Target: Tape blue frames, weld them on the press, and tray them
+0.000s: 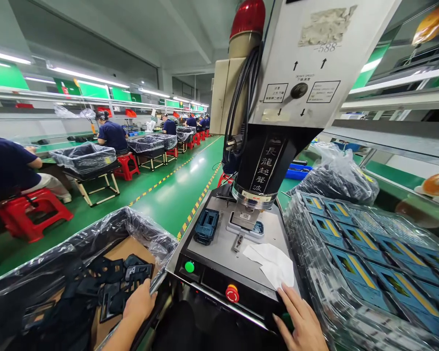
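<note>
My left hand (141, 300) is closed over the near edge of a black plastic-lined bin (76, 246), fingers curled and partly hidden. Dark plastic housings (113, 270) lie in that bin, close to my fingers. At the right front corner of the press, my right hand (300, 319) is open, thumb apart, its fingertips by a white cloth (272, 263). On the metal worktable (219, 253) sits a dark blue plastic housing (207, 225). Behind the cloth, the ultrasonic welding head (246, 217) is down over a pale fixture (256, 234) that holds a blue part.
A red stop button (232, 293) and a green button (189, 266) are on the press front. Clear trays of blue parts (362, 241) are stacked at right. Co-workers (111, 131) sit on red stools (36, 214) along the left bench, beside lined bins (84, 158).
</note>
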{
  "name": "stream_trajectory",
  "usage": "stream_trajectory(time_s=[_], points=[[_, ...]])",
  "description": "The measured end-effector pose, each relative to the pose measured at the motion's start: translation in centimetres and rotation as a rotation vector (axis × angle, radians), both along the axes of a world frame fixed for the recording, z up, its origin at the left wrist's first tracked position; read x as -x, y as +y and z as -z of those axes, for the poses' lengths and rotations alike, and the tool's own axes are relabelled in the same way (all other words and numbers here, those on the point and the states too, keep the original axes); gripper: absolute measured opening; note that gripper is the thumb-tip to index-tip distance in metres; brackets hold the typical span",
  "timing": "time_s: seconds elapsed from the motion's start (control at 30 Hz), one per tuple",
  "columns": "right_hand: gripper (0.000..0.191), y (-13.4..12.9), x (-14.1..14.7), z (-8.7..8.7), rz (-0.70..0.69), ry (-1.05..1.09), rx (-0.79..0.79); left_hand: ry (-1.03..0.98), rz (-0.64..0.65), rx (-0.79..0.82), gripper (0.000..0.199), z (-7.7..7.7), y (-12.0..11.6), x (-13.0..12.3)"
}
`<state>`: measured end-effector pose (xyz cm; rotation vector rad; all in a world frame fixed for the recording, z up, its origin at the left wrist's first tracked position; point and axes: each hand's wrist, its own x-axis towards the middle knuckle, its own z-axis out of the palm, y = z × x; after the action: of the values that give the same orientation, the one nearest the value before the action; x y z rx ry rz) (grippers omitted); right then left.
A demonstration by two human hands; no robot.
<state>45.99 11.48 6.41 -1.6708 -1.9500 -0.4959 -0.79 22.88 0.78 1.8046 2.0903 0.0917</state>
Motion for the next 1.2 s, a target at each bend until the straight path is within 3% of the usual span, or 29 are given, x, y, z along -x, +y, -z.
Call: stream_trajectory(time_s=[0.2,0.33,0.47,0.63,0.9,1.2], points=[[0.045,1.3,-0.5,-1.2,0.013,0.124,0.056,0.010,-0.007,0.014,0.020,0.4,-0.3,0.1],[0.043,3.7,0.9,-4.2,0.040,0.200,0.064,0.021,0.005,0.035,0.024,0.3,-0.2,0.1],[0.033,7.1,2.8,-7.5,0.068,0.248,0.195,0.017,0.042,0.064,0.029,0.5,0.0,0.4],[0.030,11.4,4.1,-10.0,0.168,0.228,0.328,0.003,0.053,0.079,0.032,1.5,0.4,0.8],[0.028,16.6,3.5,-10.2,0.266,0.173,0.403,0.002,0.052,0.053,0.029,1.9,0.3,0.9],[0.031,19.9,3.4,-9.7,0.314,0.143,0.401,0.015,0.049,0.029,0.025,1.5,0.0,0.5]])
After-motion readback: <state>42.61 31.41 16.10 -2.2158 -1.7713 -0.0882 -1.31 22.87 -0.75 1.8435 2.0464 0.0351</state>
